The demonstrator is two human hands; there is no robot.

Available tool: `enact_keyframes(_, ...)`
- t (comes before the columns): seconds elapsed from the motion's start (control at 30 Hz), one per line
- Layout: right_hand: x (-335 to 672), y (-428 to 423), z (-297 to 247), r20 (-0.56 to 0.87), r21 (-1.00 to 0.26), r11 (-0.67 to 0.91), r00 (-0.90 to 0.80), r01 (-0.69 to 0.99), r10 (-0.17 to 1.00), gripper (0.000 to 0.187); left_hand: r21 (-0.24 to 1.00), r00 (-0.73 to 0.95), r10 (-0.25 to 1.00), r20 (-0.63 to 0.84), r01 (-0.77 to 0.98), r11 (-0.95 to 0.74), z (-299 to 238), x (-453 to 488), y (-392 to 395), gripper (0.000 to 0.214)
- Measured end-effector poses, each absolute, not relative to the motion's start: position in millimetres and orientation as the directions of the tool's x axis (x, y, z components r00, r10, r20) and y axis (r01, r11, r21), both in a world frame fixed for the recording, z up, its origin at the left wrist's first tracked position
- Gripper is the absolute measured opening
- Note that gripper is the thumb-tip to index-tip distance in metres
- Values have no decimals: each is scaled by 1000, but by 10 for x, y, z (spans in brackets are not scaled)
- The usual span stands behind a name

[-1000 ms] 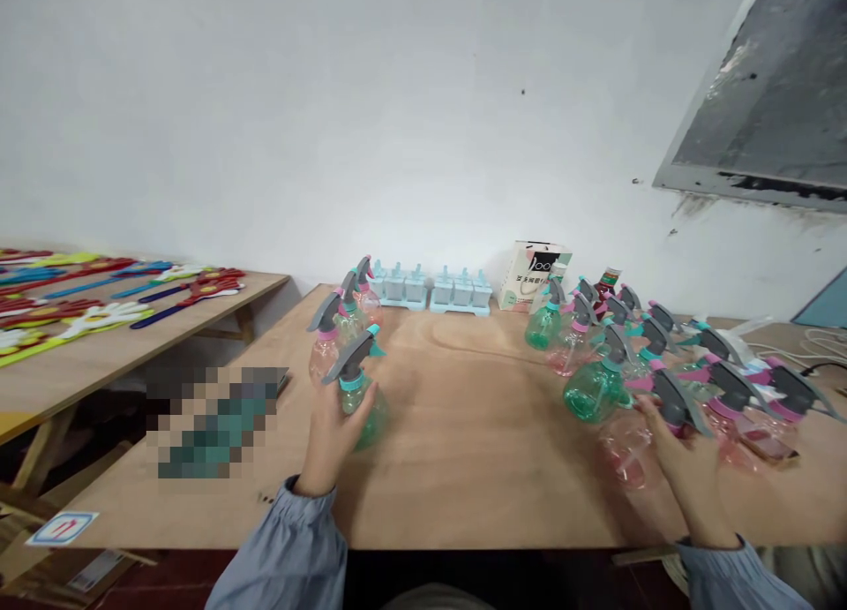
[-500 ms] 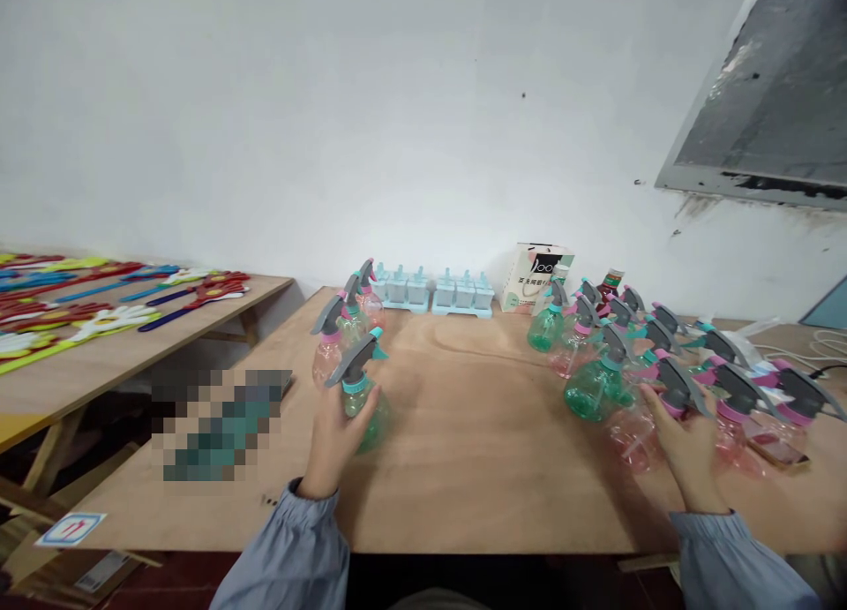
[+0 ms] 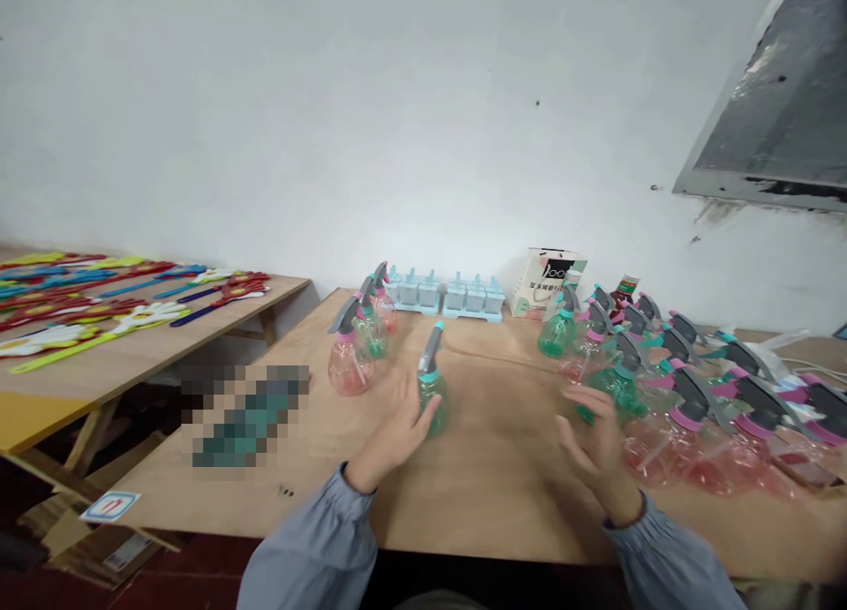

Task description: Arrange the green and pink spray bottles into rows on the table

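Note:
My left hand (image 3: 397, 425) is wrapped round a green spray bottle (image 3: 435, 402) with a grey and teal trigger head, near the middle of the table. The bottle's far side is hidden by my fingers. My right hand (image 3: 595, 447) holds nothing, its fingers apart, beside the group of bottles on the right. Nearest to it are a green spray bottle (image 3: 615, 382) and a pink spray bottle (image 3: 662, 447). On the left side, beyond my left hand, stand a pink spray bottle (image 3: 350, 363), a green one (image 3: 372, 332) and another pink one (image 3: 385, 305).
Light blue popsicle moulds (image 3: 473, 299) stand by the wall, left of a printed paper bag (image 3: 546, 283). A brown bottle (image 3: 622, 294) is behind the right group. A blurred-out item (image 3: 251, 420) lies left. Colourful flat hand-shaped items (image 3: 125, 319) cover a second table.
My left hand has moved right with the green spray bottle, which has turned. My right hand has left the pink bottle and moved left, opening. The view has shifted slightly left.

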State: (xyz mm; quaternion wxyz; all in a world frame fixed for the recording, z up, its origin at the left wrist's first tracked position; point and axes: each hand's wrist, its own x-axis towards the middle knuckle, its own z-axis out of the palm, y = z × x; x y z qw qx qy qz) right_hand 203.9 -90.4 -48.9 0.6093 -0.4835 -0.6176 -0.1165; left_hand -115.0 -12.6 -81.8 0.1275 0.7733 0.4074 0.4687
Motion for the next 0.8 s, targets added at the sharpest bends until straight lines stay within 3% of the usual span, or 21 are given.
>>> enact_keyframes(0.07,1664,-618,-442,803,-501,602,76,622,590,41,514,274,723,634,550,-658,-777,-971,-69,51)
enact_keyframes(0.17,1200,-208,-362,638,-711,561,54,424,768,77,406,303,704,642,644,-648,-722,-758,29,53)
enact_keyframes(0.23,1007,-4,-319,562,-792,523,42,316,826,97,351,330,701,632,685,-639,-702,-651,78,51)
enact_keyframes(0.27,947,72,-304,547,-809,517,36,280,837,98,331,351,698,625,690,-644,-697,-609,93,51)
enact_keyframes(0.43,908,226,-312,532,-841,522,41,145,846,53,243,418,579,700,623,-744,-630,-653,133,69)
enact_keyframes(0.53,979,202,-363,545,-837,536,74,112,835,47,196,247,431,868,628,-753,-506,-1007,220,62)
enact_keyframes(0.6,1020,166,-390,546,-836,535,87,121,833,46,315,-88,357,930,695,-647,-418,-1347,327,50)
enact_keyframes(0.67,1046,134,-400,528,-847,518,78,114,846,47,500,-411,285,866,699,-511,-361,-1688,453,54)
enact_keyframes(0.73,1061,122,-393,503,-863,496,60,100,862,47,600,-503,327,800,689,-407,-352,-1952,571,66)
enact_keyframes(0.8,1076,133,-373,480,-876,475,50,79,876,47,647,-472,465,749,673,-359,-385,-2088,661,66)
